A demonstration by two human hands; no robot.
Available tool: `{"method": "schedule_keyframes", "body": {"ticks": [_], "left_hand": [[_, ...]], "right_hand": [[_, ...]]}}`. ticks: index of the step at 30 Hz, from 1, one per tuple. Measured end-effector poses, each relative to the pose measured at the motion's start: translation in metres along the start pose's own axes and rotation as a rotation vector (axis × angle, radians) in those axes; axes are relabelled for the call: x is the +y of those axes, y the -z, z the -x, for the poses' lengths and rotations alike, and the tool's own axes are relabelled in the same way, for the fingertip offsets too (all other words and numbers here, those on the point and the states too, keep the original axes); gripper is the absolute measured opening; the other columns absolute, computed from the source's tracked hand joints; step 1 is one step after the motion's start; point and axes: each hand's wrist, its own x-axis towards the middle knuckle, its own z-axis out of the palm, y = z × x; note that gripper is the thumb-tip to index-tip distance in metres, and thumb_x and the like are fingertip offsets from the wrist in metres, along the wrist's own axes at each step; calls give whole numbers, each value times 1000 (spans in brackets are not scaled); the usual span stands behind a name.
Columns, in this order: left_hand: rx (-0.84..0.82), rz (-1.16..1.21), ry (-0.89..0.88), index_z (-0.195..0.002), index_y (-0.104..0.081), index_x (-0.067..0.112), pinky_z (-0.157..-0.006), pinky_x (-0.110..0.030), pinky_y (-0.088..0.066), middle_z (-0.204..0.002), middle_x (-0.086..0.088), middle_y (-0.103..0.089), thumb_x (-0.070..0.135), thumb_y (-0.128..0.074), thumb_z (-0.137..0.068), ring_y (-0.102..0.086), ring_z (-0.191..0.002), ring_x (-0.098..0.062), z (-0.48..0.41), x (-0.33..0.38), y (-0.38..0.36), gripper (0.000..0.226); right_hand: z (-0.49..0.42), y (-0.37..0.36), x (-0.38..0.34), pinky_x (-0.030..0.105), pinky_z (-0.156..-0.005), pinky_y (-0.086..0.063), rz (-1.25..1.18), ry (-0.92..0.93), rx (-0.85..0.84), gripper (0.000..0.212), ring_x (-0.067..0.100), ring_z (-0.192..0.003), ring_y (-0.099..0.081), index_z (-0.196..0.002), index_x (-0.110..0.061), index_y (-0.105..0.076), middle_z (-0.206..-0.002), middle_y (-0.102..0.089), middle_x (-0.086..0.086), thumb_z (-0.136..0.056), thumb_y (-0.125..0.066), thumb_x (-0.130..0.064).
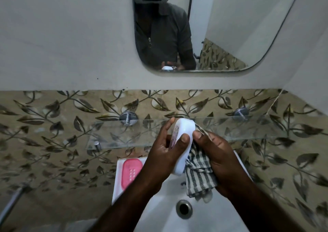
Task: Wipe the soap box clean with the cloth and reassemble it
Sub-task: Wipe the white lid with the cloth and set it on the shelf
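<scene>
Fingers of the left hand wrapped around the white soap box shell, thumb pressed on its near rounded side. Shell held on edge above the sink, long axis running away from the person, far end toward the glass shelf. Right hand closed on a checked woven cloth, bunched against the shell's right side, thumb touching the plastic. Pink tray, smooth, oval, slotted, lies flat on the sink's left ledge. Basin glossy white; round metal drain bare.
</scene>
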Motion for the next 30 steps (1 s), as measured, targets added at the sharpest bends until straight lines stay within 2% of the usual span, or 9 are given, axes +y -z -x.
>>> {"method": "schedule_keyframes", "body": {"ticks": [3,8,11,14,16,18,21,27,30], "left_hand": [[32,-73,-43,-111,-57,53,-90,-39,-55,-115,10,-68,68,-74,-55,-66,-106,-11,-3,5,8,61],[122,147,-38,-101,-71,15,-90,-68,-46,-106,-21,-70,59,-78,-65,-64,-101,-46,-4,8,27,57],[151,372,-3,-91,-71,14,-85,-54,-51,-98,-19,-71,30,-81,-64,-66,-87,-36,-6,6,38,33],[-15,494,82,-112,-62,14,-75,-46,-56,-105,-19,-67,26,-86,-57,-66,-87,-31,-4,2,34,61],[-88,490,133,-127,-59,28,-71,-41,-56,-111,-15,-69,21,-79,-63,-68,-90,-27,0,1,27,67],[-141,425,147,-133,-53,39,-75,-43,-56,-115,-14,-69,14,-73,-70,-67,-94,-28,4,0,19,70],[-158,274,117,-136,-44,46,-83,-42,-55,-118,-9,-69,14,-72,-73,-67,-102,-27,6,-1,15,77],[-83,-86,1,-134,-42,57,-87,-33,-53,-118,6,-69,38,-78,-64,-65,-104,-13,9,2,27,81],[-62,-344,-27,-137,-39,54,-96,-22,-45,-132,24,-56,48,-78,-62,-54,-117,3,11,3,23,85]], "right_hand": [[-5,3,1,47,-82,-59,21,-3,-19,32,41,-94,-70,-106,-1,-71,-105,-71,29,-83,-66,-23],[-12,11,1,45,-82,-56,38,2,-10,38,36,-94,-67,-109,0,-69,-111,-67,34,-82,-72,-26],[-14,16,3,43,-82,-57,3,-54,-28,36,35,-96,-66,-114,4,-66,-113,-66,33,-89,-70,-22],[-12,16,8,39,-77,-57,75,-101,10,28,31,-88,-68,-106,4,-68,-104,-72,27,-89,-65,-17],[-12,15,10,37,-70,-53,271,-67,78,15,26,-78,-66,-92,-2,-70,-88,-74,17,-88,-70,-16],[-12,15,12,34,-63,-49,520,-17,134,14,17,-67,-62,-79,-9,-69,-72,-71,10,-85,-75,-19],[-13,16,8,33,-60,-53,630,2,201,12,17,-64,-68,-81,-10,-71,-73,-75,7,-80,-81,-18],[-14,28,-19,39,-73,-60,365,117,431,10,29,-81,-75,-96,-11,-71,-85,-78,8,-86,-73,-14],[-9,20,-23,21,-71,-56,735,304,350,7,4,-77,-70,-97,-19,-68,-81,-73,-3,-90,-70,-19]]}}
